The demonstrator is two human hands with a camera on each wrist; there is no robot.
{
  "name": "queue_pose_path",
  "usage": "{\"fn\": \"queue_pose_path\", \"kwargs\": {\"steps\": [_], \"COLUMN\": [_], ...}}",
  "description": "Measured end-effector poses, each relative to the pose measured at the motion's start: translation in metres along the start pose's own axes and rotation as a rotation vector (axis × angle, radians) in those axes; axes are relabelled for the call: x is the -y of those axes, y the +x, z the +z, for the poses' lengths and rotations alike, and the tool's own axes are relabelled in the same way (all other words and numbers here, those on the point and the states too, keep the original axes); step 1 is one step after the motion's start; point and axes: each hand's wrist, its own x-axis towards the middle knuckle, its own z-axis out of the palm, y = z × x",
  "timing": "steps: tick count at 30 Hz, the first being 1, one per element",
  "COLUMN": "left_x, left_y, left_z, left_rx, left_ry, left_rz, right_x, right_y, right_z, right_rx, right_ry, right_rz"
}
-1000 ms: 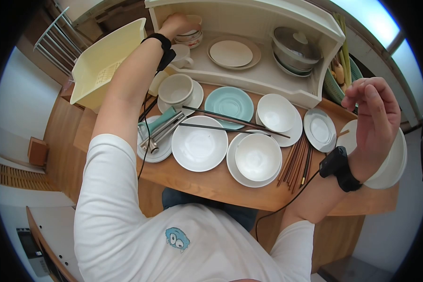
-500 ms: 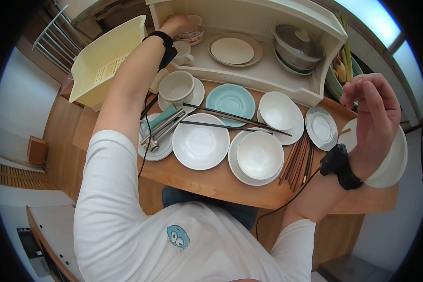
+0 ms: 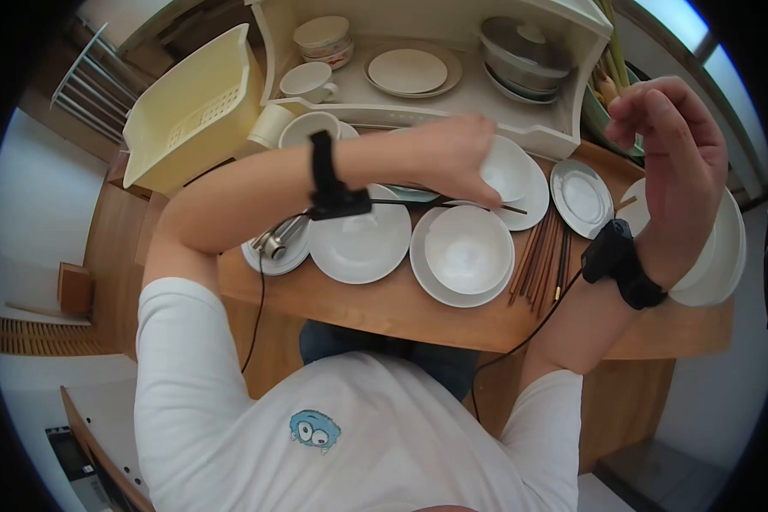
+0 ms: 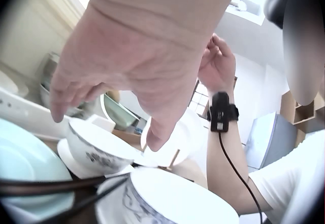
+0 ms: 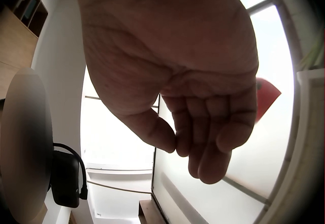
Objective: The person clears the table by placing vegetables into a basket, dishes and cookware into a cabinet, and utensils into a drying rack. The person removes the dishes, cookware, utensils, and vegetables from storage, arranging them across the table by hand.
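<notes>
My left hand (image 3: pixel 452 158) is over the middle of the table, palm down, with nothing in its grasp. In the left wrist view its thumb and fingers are spread above a white bowl with a patterned outside (image 4: pixel 96 150). Below it in the head view lie a long dark chopstick (image 3: pixel 512 209) and a white bowl on a plate (image 3: pixel 508 175). A second white bowl (image 3: pixel 469 247) sits on a plate nearer the body. The turquoise saucer (image 4: pixel 25 158) is mostly hidden under the left arm in the head view. My right hand (image 3: pixel 678 162) is raised at the right, fingers loosely bent, holding nothing.
Stacked bowls (image 3: pixel 322 34), a cup (image 3: pixel 309 81), plates (image 3: pixel 408 70) and a lidded pot (image 3: pixel 525 51) stand on the white shelf. A yellow basket (image 3: pixel 192 111) is at left. Brown chopsticks (image 3: pixel 533 277) and white plates (image 3: pixel 582 198) lie at right.
My left hand has left the bowl stack on the shelf and swept right and toward the body, over the table. The right hand has stayed raised in nearly the same place.
</notes>
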Motion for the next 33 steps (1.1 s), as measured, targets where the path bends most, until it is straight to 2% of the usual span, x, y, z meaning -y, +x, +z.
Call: {"fn": "queue_pose_path", "kwargs": {"steps": [3, 7, 10, 12, 16, 19, 21, 23, 25, 28, 29, 31, 32, 33], "left_x": [-0.009, -0.015, -0.019, -0.017, -0.036, -0.049, -0.047, -0.047, -0.046, -0.049, -0.05, -0.052, -0.045, -0.031], "left_y": [0.014, 0.022, 0.028, 0.023, -0.017, -0.056, -0.075, -0.084, -0.084, -0.082, -0.082, -0.081, -0.079, -0.074], "left_z": [0.031, 0.03, 0.031, 0.03, 0.01, 0.01, 0.026, 0.041, 0.051, 0.051, 0.044, 0.022, 0.013, 0.002], "left_rx": [-0.106, -0.099, -0.029, -0.123, -0.109, 0.005, -0.054, -0.087, -0.196, -0.247, -0.254, -0.093, -0.096, -0.217], "left_ry": [0.078, 0.088, 0.086, 0.064, 0.079, 0.056, -0.041, -0.042, 0.078, 0.036, 0.041, -0.12, -0.114, -0.083], "left_rz": [0.022, -0.015, -0.019, -0.081, -0.06, -0.025, 0.11, 0.125, 0.184, 0.187, 0.184, 0.0, -0.005, -0.042], "right_x": [0.001, 0.001, -0.003, -0.004, -0.002, -0.002, -0.003, -0.004, -0.003, -0.002, -0.004, -0.004, -0.003, -0.003], "right_y": [0.001, 0.001, 0.0, 0.003, 0.001, 0.001, 0.002, 0.001, 0.002, 0.002, 0.002, 0.002, 0.001, 0.0], "right_z": [-0.001, 0.0, -0.004, -0.01, -0.015, -0.016, -0.016, -0.016, -0.014, -0.013, -0.013, -0.009, -0.006, -0.004], "right_rx": [0.031, 0.045, 0.028, 0.088, 0.072, 0.082, 0.069, 0.072, 0.078, 0.13, 0.108, 0.089, 0.049, 0.009], "right_ry": [-0.014, 0.005, 0.001, -0.018, -0.04, -0.017, -0.025, -0.021, -0.018, -0.022, -0.031, -0.037, -0.024, -0.01], "right_rz": [-0.022, -0.021, -0.017, -0.013, -0.012, -0.02, -0.015, -0.014, -0.019, -0.046, -0.041, -0.044, -0.032, -0.017]}}
